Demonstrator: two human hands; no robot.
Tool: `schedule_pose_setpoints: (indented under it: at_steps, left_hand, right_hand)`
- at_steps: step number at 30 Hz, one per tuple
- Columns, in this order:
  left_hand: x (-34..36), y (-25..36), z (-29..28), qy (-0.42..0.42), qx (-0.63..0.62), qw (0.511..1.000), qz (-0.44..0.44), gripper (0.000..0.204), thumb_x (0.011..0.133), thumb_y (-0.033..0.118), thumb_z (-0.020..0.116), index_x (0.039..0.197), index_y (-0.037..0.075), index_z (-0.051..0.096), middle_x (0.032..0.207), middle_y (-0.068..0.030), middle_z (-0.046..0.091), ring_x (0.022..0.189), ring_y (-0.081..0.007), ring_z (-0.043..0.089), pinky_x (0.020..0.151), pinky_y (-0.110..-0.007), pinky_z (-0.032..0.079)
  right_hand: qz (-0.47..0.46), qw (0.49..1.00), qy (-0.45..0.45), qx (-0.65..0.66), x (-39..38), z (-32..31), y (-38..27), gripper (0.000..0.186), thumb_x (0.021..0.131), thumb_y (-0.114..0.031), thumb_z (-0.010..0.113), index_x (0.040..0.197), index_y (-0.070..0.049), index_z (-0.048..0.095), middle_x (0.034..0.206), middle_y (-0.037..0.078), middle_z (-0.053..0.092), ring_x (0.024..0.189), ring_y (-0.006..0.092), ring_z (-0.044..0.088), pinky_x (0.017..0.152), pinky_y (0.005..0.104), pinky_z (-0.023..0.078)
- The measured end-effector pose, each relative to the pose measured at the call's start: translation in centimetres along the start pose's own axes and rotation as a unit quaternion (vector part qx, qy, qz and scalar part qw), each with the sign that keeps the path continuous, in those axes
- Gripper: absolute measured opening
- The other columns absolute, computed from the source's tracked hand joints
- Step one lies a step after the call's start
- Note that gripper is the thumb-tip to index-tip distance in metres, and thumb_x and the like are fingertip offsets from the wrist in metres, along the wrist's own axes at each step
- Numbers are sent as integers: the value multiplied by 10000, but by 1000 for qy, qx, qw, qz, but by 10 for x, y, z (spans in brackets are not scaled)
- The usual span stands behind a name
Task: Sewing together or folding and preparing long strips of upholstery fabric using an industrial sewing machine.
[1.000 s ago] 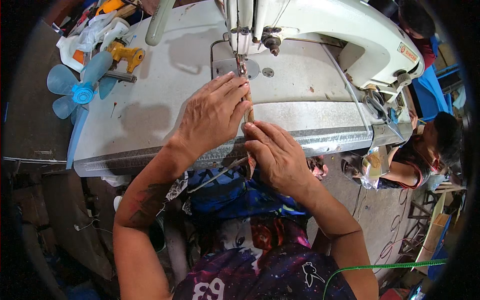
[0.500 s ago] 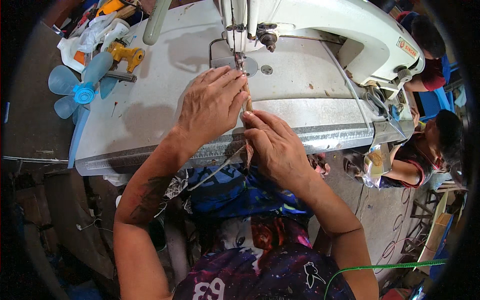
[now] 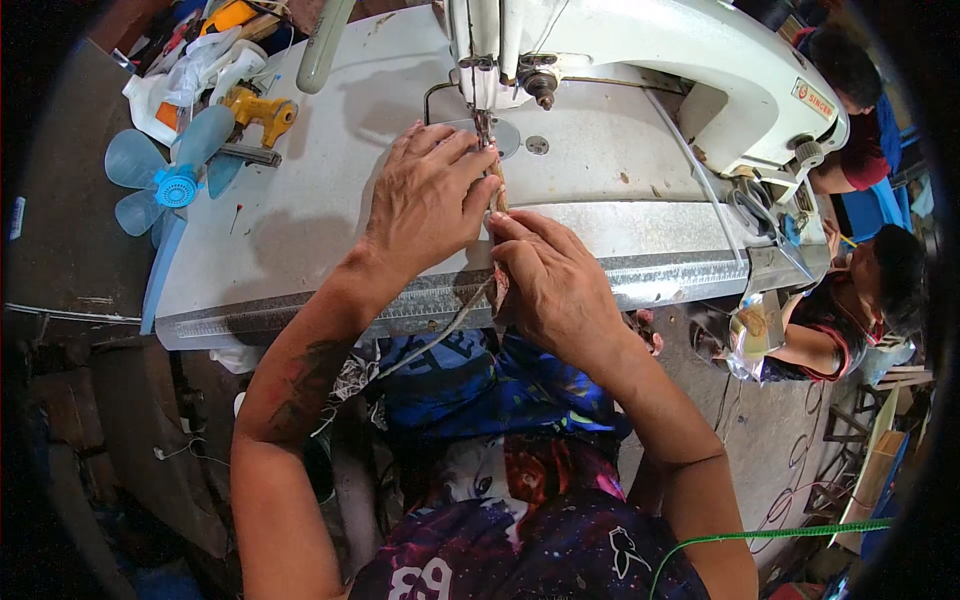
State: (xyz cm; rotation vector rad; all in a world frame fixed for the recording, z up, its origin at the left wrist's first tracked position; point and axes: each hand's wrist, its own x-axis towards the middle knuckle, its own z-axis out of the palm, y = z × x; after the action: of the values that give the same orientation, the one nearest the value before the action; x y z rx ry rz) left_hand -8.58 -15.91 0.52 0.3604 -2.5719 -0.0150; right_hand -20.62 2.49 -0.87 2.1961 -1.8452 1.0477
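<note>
A narrow brownish fabric strip (image 3: 501, 184) runs from the presser foot (image 3: 483, 127) of a white sewing machine (image 3: 640, 45) toward my body. My left hand (image 3: 430, 200) lies beside the foot, fingers stretched flat, with fingertips and thumb touching the strip's left side. Nearer to me, the thumb and fingers of my right hand (image 3: 555, 275) pinch the strip. Its reddish tail hangs over the table's front edge under that hand. A pale cord (image 3: 440, 335) leads from there down to my lap. My left hand partly hides the needle plate (image 3: 508, 140).
A metal ruler (image 3: 400, 293) lines the table's front edge. Left stand a blue fan blade (image 3: 176, 187) and a yellow tool (image 3: 262, 115). Scissors (image 3: 755, 208) and a white rod (image 3: 690, 160) lie to the right. Two people sit beyond, one by a small box (image 3: 757, 325).
The view has shifted slightly. My right hand has slid a little forward along the strip, closer to the presser foot. The left hand stays by the foot.
</note>
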Motion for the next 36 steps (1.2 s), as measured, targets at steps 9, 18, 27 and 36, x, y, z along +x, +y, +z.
schedule_pose_setpoints:
  at_steps: [9,18,27,36]
  left_hand:
    - [3,-5,2,-4,-92,995,22,243,996,147,713,1210,46,767,1248,-141,764,1239,-331,689,1166,-519,476]
    - [-5,-6,-4,-21,-67,997,39,293,972,78,672,1251,35,751,1304,-153,750,1283,-330,683,1237,-538,426]
    - [-3,-5,-6,-44,-15,998,37,381,930,141,701,1291,27,739,1294,-125,717,1282,-300,645,1281,-507,372]
    - [-1,-3,-9,-56,-28,998,-2,494,853,121,777,1336,39,712,1332,-132,710,1333,-300,615,1301,-511,336]
  right_hand:
    - [7,1000,3,3,10,1,8,252,852,-71,695,1062,34,604,1333,271,690,1308,429,627,1132,470,495]
    - [0,1000,7,4,23,2,15,346,829,-47,721,1128,66,590,1222,271,704,1247,424,653,1124,455,499]
    - [29,999,8,26,33,4,19,292,868,-61,721,1107,57,601,1178,246,716,1201,421,666,1094,463,508]
    - [26,999,31,12,46,12,28,209,873,-59,714,1025,38,608,1093,238,726,1161,415,676,1067,477,513]
